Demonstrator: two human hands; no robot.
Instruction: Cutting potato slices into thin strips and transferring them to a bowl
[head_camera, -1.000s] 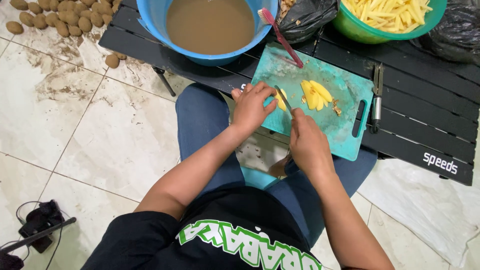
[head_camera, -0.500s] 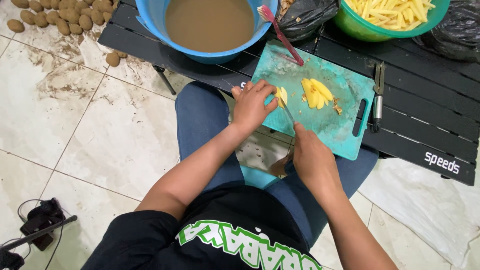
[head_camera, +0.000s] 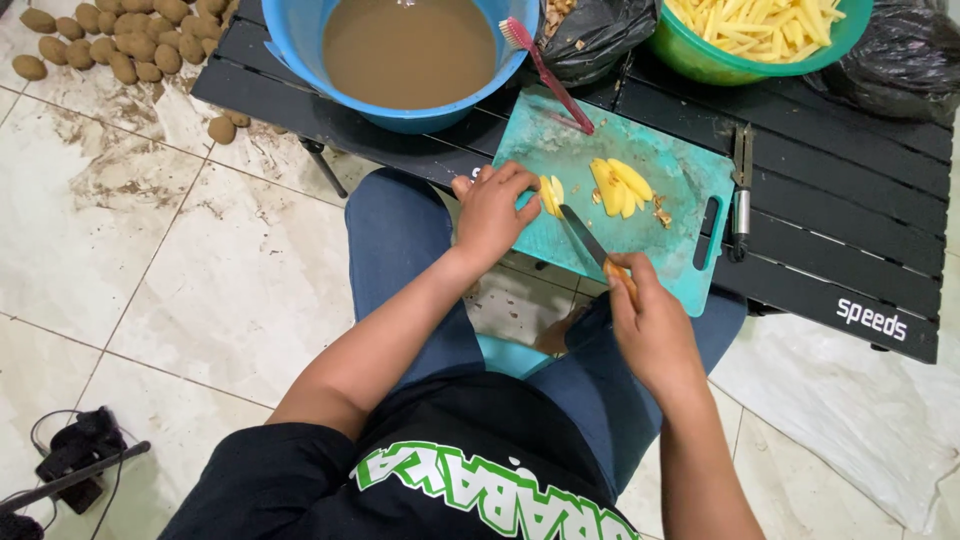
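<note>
grubby pale tiled floor (head_camera: 150, 280) all round, with a low black slatted table (head_camera: 850, 250) pulled in over the knees. sat on the table's near edge: a teal cutting board (head_camera: 690, 170), with a blue basin (head_camera: 300, 40) of brown murky water at far left and a green bowl (head_camera: 700, 60) heaped with cut potato sticks at far right. also had black plastic bags (head_camera: 590, 40) at the far side, a red-handled brush (head_camera: 545, 70) leaning from basin to board, and a peeler (head_camera: 741, 195) lying just right of the board. unpeeled potatoes (head_camera: 110, 45) piled on the floor at far left.

left hand (head_camera: 492, 212) curled down on the board's left edge, fingertips pinching a small peeled potato piece (head_camera: 550, 195) and pinning it flat. right hand (head_camera: 650, 325) closed round the orange handle of a knife (head_camera: 585, 238), down near the board's near edge. blade ran diagonally, up and left from that hand toward the potato piece, tip just about touching its right side. couldn't quite tell if the edge was into the flesh or only resting against it.

so: piece lay up-left of the knife hand, right under the left fingers, with its long axis roughly far-to-near and the blade crossing it at a slant. left hand clearly the closer of the two. a few cut yellow slices (head_camera: 620, 185) lay mid-board, just right of the blade, well clear of both hands.
</note>
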